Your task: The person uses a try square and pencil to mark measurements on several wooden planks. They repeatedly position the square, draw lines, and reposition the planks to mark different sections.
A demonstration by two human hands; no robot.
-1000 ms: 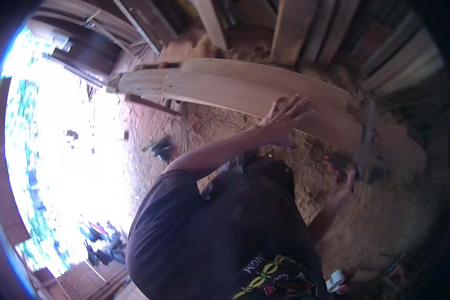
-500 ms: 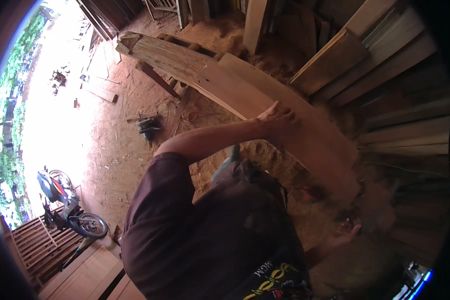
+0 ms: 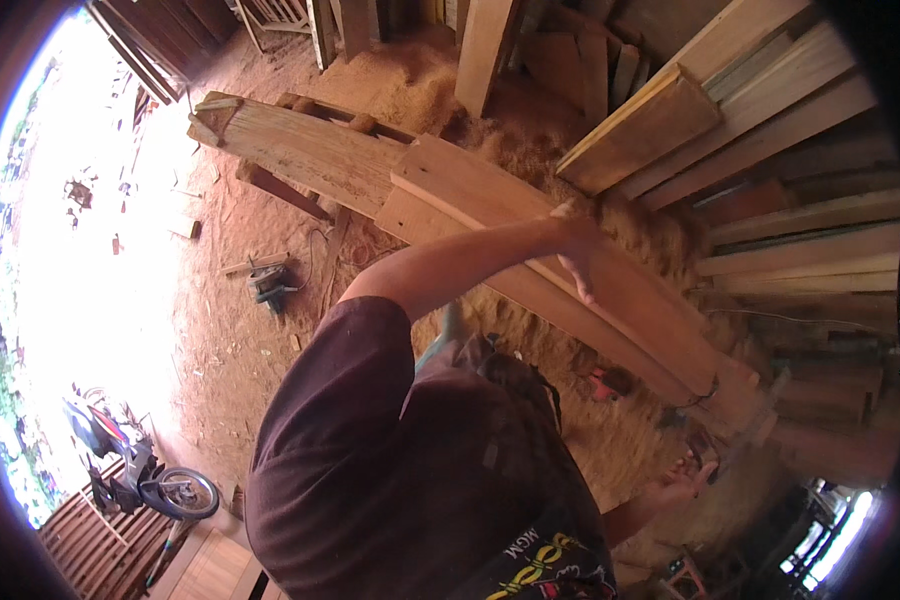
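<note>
- Right grip (image 3: 682, 482) is closed around a hand tool (image 3: 713, 470); this tool is blurred, so I cannot tell its exact shape.
- Left grip (image 3: 578, 255) is not holding anything up: it lies open on the upper board (image 3: 460, 185), with the thumb pointing toward 6 o'clock.
- For the directions, please take the left grip as the centre of the clock, and 12 as the top of the view.
- Upper board lies on the lower board (image 3: 540, 292), running from 10 o'clock to 4 o'clock; the lower board shows as a strip along its near side.
- Both boards rest on a long, rough wooden counter (image 3: 305, 140), whose far end shows near 10 o'clock.
- Right grip is at 5 o'clock, near the lower end of the boards; whether the tool touches the wood, I cannot tell.
- At nearly 6 o'clock, a small red object (image 3: 607, 383) is on the ground, just beside the boards.
- At 9 o'clock, a dark green power tool (image 3: 270, 285) lies on the dusty ground (image 3: 220, 345), well apart from both grips.
- At 8 o'clock, much farther, stands a motorbike (image 3: 150, 480).
- At 1 o'clock, some planks (image 3: 645, 130) stand slanted, and at 3 o'clock more timber (image 3: 820, 255) is piled.
</note>
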